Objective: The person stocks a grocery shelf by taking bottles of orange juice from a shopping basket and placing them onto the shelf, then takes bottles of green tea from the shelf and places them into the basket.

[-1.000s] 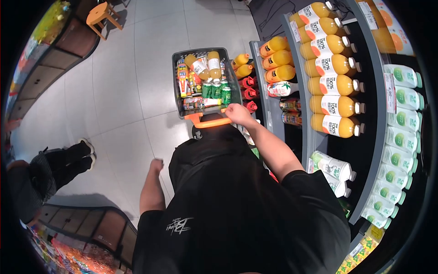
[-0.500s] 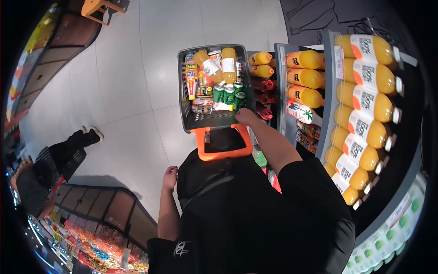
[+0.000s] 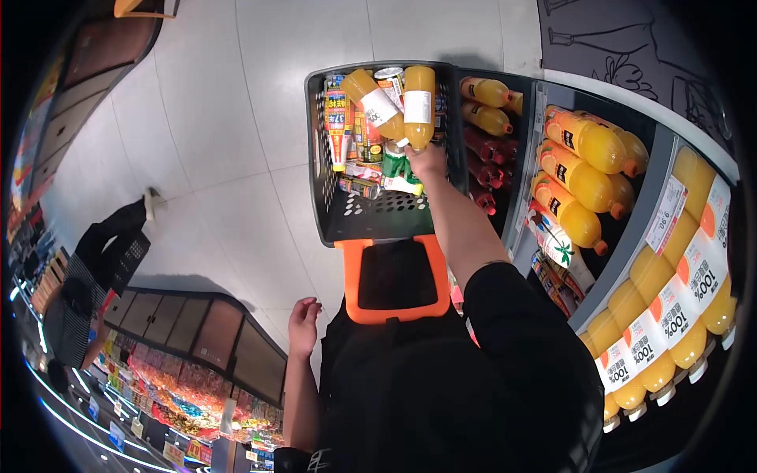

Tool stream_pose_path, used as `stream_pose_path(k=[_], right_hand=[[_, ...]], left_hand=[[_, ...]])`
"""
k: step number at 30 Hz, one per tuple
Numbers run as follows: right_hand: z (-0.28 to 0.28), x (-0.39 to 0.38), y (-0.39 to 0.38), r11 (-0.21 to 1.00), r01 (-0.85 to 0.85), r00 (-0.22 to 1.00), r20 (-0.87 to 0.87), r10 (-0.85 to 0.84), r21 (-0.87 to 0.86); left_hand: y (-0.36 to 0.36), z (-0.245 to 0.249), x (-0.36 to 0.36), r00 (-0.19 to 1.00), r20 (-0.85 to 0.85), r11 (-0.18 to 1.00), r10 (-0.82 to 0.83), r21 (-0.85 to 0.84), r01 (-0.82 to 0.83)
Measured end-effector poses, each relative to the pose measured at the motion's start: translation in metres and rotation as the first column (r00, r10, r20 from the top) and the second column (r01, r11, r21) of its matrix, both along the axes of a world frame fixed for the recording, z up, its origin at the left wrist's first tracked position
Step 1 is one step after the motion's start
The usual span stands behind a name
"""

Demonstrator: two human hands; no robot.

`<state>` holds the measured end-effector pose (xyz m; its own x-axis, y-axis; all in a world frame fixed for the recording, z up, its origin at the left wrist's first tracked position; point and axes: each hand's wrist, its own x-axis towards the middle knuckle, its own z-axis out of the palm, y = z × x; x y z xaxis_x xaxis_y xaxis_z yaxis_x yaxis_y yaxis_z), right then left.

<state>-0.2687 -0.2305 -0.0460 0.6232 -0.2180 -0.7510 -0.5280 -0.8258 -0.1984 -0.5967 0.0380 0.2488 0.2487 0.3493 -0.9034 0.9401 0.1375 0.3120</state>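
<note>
My right hand [image 3: 428,162] reaches into a dark grey shopping basket [image 3: 315,197] with an orange handle [image 3: 397,317]. Its fingers curl down at the neck of an upended juice bottle [image 3: 419,98], beside green cans [image 3: 396,164]; what they grip is hidden. A second juice bottle [image 3: 374,104] leans across the goods next to it. Along the basket's left side lies a yellow and red tube-shaped pack [image 3: 337,130], and a white-topped can [image 3: 389,75] stands at the far end. Hanging beside my body, my left hand [image 3: 303,319] is loosely open and holds nothing.
Drink shelves on the right hold orange drink bottles [image 3: 579,177], dark red bottles [image 3: 485,169] and large juice bottles [image 3: 670,315]. At the lower left is a display of wrapped goods [image 3: 173,386]. Another person [image 3: 75,307] with a basket is at the far left.
My right hand has moved from the basket's near rim, by the handle, deeper among the bottles and cans. The left hand has risen slightly. The view has shifted relative to the shelves.
</note>
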Motion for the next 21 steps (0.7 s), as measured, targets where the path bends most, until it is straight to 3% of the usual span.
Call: stream_pose_path(k=[3, 6, 7, 10, 13, 16, 17, 18, 20, 21], right_hand=[[0.031, 0.0, 0.006, 0.999, -0.035, 0.98, 0.194, 0.041, -0.033], [0.103, 0.021, 0.001, 0.972, 0.125, 0.975, 0.155, -0.158, 0.2], [0.116, 0.019, -0.006, 0.959, 0.153, 0.962, 0.188, -0.2, 0.238], [0.189, 0.017, -0.026, 0.976, -0.049, 0.996, 0.089, 0.031, 0.212], [0.231, 0.01, -0.059, 0.862, -0.004, 0.991, -0.113, 0.072, 0.507], [0.295, 0.042, -0.062, 0.689, -0.013, 0.928, -0.247, 0.278, 0.725], [0.29, 0.043, -0.065, 0.562, 0.012, 0.913, -0.238, 0.331, 0.827], [0.281, 0.047, -0.063, 0.561, 0.052, 0.87, -0.313, 0.381, 0.827], [0.25, 0.056, -0.044, 0.556, 0.136, 0.748, -0.453, 0.486, 0.82], [0.224, 0.053, -0.035, 0.481, 0.28, 0.761, -0.498, 0.416, 0.831]], left_hand=[[-0.01, -0.011, 0.043, 0.993, 0.093, 0.997, -0.073, -0.018, 0.075], [-0.025, -0.011, 0.122, 0.948, 0.142, 0.958, -0.284, 0.001, 0.286], [-0.032, -0.017, 0.148, 0.886, 0.221, 0.913, -0.407, 0.103, 0.394], [-0.059, -0.02, 0.238, 0.566, 0.364, 0.671, -0.74, 0.459, 0.582], [-0.073, -0.007, 0.293, 0.306, 0.217, 0.373, -0.927, 0.609, 0.7], [-0.066, -0.002, 0.313, 0.076, 0.124, 0.142, -0.989, 0.694, 0.706], [-0.057, -0.003, 0.307, 0.033, 0.195, 0.163, -0.98, 0.701, 0.695], [-0.047, -0.003, 0.299, -0.007, 0.264, 0.188, -0.964, 0.704, 0.685], [-0.033, -0.004, 0.29, 0.136, 0.267, 0.271, -0.954, 0.579, 0.769], [-0.026, -0.005, 0.285, 0.206, 0.257, 0.314, -0.944, 0.514, 0.798]])
